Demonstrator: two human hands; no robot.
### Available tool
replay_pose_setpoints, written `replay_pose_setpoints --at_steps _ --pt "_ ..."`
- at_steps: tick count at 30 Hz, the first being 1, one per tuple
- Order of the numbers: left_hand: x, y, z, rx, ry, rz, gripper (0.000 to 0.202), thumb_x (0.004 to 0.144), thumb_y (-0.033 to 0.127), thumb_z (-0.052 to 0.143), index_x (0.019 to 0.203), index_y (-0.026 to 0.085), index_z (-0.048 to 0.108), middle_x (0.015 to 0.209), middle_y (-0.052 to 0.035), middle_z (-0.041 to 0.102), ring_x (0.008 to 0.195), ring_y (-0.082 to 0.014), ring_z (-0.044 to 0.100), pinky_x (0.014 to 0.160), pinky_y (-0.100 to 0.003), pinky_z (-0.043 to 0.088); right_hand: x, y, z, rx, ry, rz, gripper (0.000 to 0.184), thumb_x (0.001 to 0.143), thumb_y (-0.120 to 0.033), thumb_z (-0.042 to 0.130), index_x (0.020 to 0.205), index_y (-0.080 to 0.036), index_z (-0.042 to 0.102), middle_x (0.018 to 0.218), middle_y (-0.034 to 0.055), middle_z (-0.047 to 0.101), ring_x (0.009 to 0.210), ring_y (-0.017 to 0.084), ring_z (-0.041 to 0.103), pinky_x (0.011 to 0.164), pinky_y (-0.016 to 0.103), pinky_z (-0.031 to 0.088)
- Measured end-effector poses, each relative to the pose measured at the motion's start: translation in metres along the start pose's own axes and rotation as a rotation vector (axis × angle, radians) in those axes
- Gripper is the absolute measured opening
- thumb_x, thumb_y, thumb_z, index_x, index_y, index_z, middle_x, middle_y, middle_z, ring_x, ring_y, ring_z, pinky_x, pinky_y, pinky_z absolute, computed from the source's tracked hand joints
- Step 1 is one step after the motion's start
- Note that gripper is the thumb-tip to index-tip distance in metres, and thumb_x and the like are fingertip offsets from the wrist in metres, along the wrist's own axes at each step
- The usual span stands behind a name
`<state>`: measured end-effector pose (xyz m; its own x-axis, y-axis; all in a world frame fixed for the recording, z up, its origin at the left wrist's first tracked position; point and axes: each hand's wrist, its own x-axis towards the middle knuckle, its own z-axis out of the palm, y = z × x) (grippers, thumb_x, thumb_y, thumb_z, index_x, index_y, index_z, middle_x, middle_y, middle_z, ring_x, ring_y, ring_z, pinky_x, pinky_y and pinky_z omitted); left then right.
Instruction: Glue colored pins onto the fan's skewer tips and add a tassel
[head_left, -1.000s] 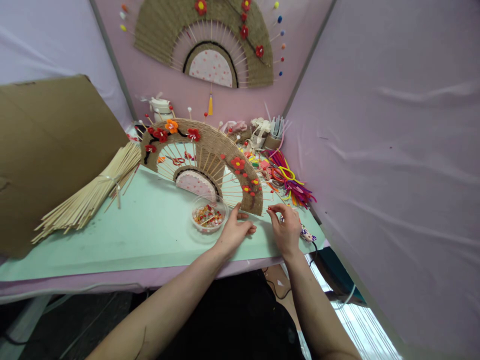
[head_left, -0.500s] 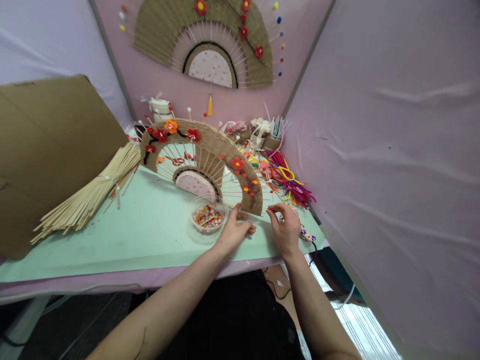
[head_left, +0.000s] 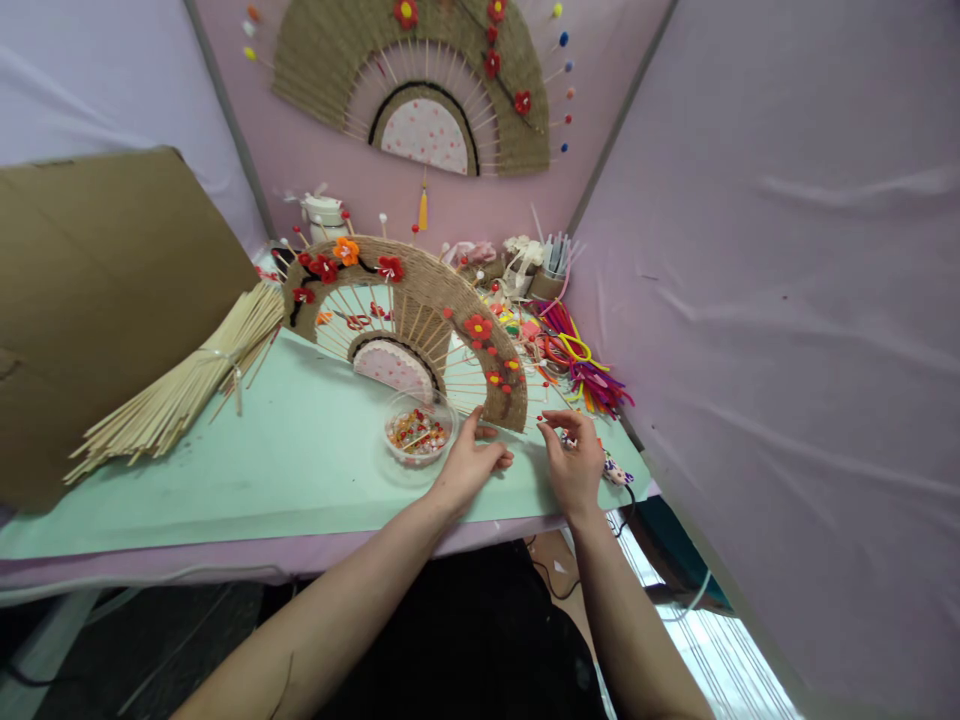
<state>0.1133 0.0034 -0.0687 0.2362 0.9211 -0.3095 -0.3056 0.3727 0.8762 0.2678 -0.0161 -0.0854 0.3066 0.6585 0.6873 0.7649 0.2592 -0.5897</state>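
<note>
One red bead (head_left: 539, 418) sits at the right hand's (head_left: 576, 462) parted fingertips, near the fan (head_left: 435, 280).

Soft, diffuse light is filling the booth, catching faintly on creases in the right wall (head_left: 832, 300). At near right, a pale striped surface (head_left: 724, 660) is glaring, while darkness is gathering beneath the table (head_left: 300, 490). Wide-angle distortion is stretching the edges.

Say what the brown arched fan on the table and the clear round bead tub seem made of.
Brown arched fan: matte, probably jute twine, judging by its coarse, fibrous ridges. Clear round bead tub: glossy, likely plastic, see-through with glints; glass possible.
</note>
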Motion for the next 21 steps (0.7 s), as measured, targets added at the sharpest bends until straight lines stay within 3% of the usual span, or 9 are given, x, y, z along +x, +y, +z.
replay_pose_setpoints --at_steps 4,11,21 --pt "0.0 0.0 0.0 0.006 -0.001 0.008 0.083 0.071 0.005 0.057 0.147 0.02 0.028 0.111 -0.0098 0.053 0.063 -0.0079 0.063 0.066 -0.025 0.053 -0.006 0.003 0.006 0.111 0.031 0.071 0.015 0.085 -0.029 0.063 0.097 -0.02 0.059 0.09 0.004 0.067 0.081 0.017 0.063 0.08 0.035 0.047" --pt "-0.001 0.0 0.0 -0.003 0.001 0.007 0.083 0.071 0.005 0.057 0.147 0.019 0.028 0.11 -0.0097 0.053 0.062 -0.0079 0.063 0.065 -0.025 0.053 -0.014 0.003 0.014 0.03 0.176 0.062 0.017 0.085 -0.032 0.064 0.098 -0.021 0.061 0.094 0.0046 0.068 0.088 0.019 0.062 0.083 0.036 0.044" --pt "0.0 -0.001 0.0 -0.003 -0.002 0.01 0.082 0.072 0.005 0.057 0.147 0.02 0.028 0.109 -0.0097 0.054 0.063 -0.0082 0.063 0.066 -0.026 0.053 -0.012 0.004 0.017 0.052 0.179 0.048 0.019 0.085 -0.029 0.065 0.099 -0.02 0.056 0.089 0.0032 0.073 0.082 0.018 0.067 0.092 0.04 0.037"
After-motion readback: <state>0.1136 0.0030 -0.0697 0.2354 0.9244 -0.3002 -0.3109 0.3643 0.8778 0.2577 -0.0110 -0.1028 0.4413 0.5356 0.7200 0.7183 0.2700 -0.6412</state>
